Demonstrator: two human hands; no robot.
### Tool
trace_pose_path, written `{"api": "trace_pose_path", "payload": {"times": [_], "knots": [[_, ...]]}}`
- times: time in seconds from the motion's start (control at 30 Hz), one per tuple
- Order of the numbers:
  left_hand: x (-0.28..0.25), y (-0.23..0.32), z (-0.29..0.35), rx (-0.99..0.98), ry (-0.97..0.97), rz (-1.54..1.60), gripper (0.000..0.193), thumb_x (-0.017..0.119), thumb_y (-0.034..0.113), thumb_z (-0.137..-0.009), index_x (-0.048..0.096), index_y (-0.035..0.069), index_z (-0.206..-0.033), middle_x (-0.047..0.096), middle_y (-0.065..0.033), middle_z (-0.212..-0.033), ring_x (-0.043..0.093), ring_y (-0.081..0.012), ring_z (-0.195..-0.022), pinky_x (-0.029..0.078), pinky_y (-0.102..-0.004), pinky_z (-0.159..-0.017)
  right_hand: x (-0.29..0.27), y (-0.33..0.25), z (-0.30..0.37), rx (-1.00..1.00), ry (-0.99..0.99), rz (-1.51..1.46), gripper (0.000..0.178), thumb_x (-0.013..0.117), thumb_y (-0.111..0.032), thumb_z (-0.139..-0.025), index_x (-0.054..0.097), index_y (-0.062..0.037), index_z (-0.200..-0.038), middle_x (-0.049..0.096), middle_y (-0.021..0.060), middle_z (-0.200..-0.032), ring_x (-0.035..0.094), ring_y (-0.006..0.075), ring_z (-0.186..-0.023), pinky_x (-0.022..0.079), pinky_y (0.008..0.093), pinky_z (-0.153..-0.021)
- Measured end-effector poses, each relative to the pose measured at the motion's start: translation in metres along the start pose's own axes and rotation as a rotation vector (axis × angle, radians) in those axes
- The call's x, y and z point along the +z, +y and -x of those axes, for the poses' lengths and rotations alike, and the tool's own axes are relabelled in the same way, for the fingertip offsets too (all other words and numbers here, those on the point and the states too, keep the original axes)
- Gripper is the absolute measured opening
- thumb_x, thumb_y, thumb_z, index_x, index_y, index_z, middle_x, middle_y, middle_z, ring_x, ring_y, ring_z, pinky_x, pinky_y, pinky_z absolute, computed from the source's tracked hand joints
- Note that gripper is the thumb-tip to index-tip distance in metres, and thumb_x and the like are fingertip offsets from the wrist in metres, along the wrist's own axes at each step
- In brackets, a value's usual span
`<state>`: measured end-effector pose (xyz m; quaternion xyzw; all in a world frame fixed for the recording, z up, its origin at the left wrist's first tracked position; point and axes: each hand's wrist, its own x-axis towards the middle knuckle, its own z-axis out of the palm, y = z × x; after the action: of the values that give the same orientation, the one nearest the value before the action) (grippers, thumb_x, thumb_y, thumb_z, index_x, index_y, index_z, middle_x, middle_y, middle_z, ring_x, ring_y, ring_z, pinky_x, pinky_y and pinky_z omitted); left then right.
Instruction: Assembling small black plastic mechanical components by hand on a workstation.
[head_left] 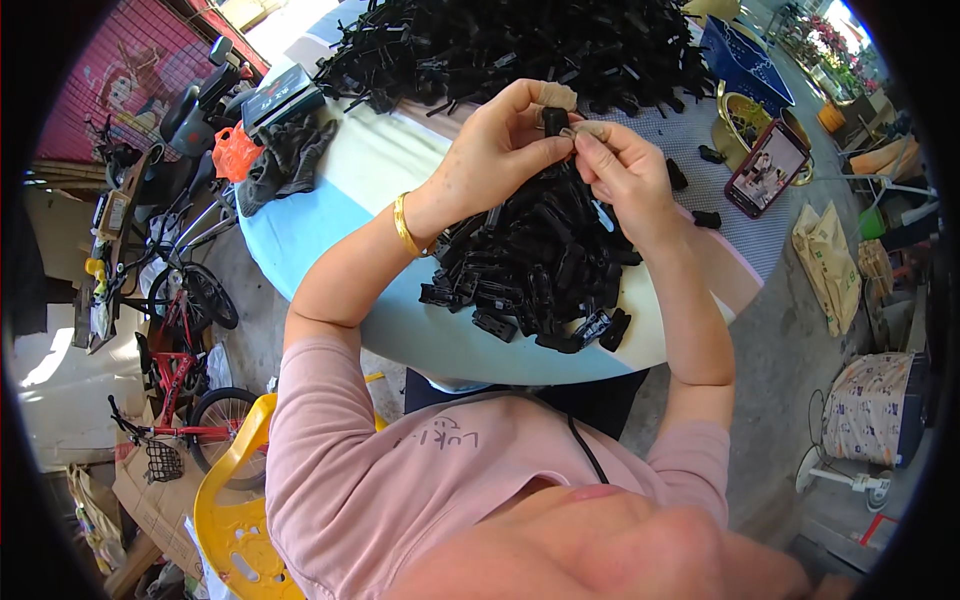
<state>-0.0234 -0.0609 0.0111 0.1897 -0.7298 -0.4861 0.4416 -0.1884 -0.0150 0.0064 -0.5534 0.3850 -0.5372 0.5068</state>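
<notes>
My left hand (505, 140), with a beige wrap on a fingertip and a gold bracelet at the wrist, holds a small black plastic part (554, 121) upright between thumb and fingers. Against it, the fingers of my right hand (628, 180) are pinched together; what they grip is too small to make out. Below both hands lies a loose heap of similar black plastic parts (530, 265) on the table. A thin pale blue piece (603, 216) shows beside my right hand. Across the far side of the table spreads a much larger pile of black parts (500, 50).
The round table (400, 330) has a striped cloth. At its right stand a phone (768, 168), a gold-coloured pot (740, 120) and a blue basket (745, 65). Dark cloth (290, 160), an orange bag (236, 153) and a box (283, 100) lie left. A yellow chair (225, 500) is nearby.
</notes>
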Motion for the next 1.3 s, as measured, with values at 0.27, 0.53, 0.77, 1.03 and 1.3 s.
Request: {"api": "trace_pose_path", "payload": {"times": [0.27, 0.53, 0.77, 1.03, 1.3], "knots": [[0.003, 0.001, 0.001, 0.046, -0.001, 0.053, 0.033, 0.058, -0.003, -0.081, 0.045, -0.001, -0.111, 0.056, -0.0086, -0.102, 0.051, -0.0083, -0.085, 0.044, -0.0221, -0.074, 0.001, 0.000, 0.001, -0.053, 0.006, 0.103, 0.016, 0.051, -0.012, -0.089, 0.060, -0.0011, -0.096, 0.049, -0.0027, -0.063, 0.035, -0.0007, -0.049, 0.023, 0.0135, -0.042], [0.005, 0.007, 0.007, 0.142, 0.065, -0.275, 0.023, 0.060, -0.004, -0.079, 0.051, -0.003, -0.101, 0.059, -0.0113, -0.101, 0.058, -0.0141, -0.091, 0.049, -0.0263, -0.081, 0.003, -0.005, 0.006, -0.008, 0.023, 0.115, 0.015, 0.052, -0.013, -0.089, 0.060, -0.0011, -0.094, 0.048, -0.0028, -0.062, 0.034, 0.0001, -0.049, 0.022, 0.0139, -0.041], [-0.020, 0.032, -0.003, 0.067, -0.167, -0.402, 0.035, 0.071, 0.011, -0.072, 0.058, 0.005, -0.103, 0.064, -0.0064, -0.085, 0.059, -0.0111, -0.069, 0.048, -0.0242, -0.064, -0.040, 0.002, -0.020, -0.104, 0.159, 0.082, 0.018, 0.056, -0.017, -0.086, 0.061, -0.0007, -0.094, 0.049, -0.0041, -0.063, 0.036, 0.0005, -0.049, 0.025, 0.0155, -0.042], [-0.042, -0.025, -0.025, -0.324, -0.328, -0.079, 0.033, 0.058, 0.026, -0.086, 0.058, 0.000, -0.106, 0.063, -0.0075, -0.095, 0.060, -0.0118, -0.082, 0.050, -0.0232, -0.073, -0.068, 0.065, -0.051, -0.267, 0.245, 1.345, 0.026, 0.060, -0.015, -0.075, 0.061, -0.0107, -0.100, 0.062, 0.0166, -0.079, 0.061, 0.0310, -0.074, 0.048, 0.0372, -0.066], [-0.034, -0.029, -0.022, -0.336, -0.199, -0.085, 0.040, 0.056, 0.026, -0.087, 0.051, -0.002, -0.114, 0.062, -0.0114, -0.099, 0.061, -0.0150, -0.085, 0.050, -0.0256, -0.077, -0.080, 0.064, -0.055, -0.064, 0.121, 1.367, 0.026, 0.060, -0.017, -0.076, 0.061, -0.0127, -0.101, 0.063, 0.0161, -0.082, 0.060, 0.0336, -0.078, 0.047, 0.0406, -0.070]]}}
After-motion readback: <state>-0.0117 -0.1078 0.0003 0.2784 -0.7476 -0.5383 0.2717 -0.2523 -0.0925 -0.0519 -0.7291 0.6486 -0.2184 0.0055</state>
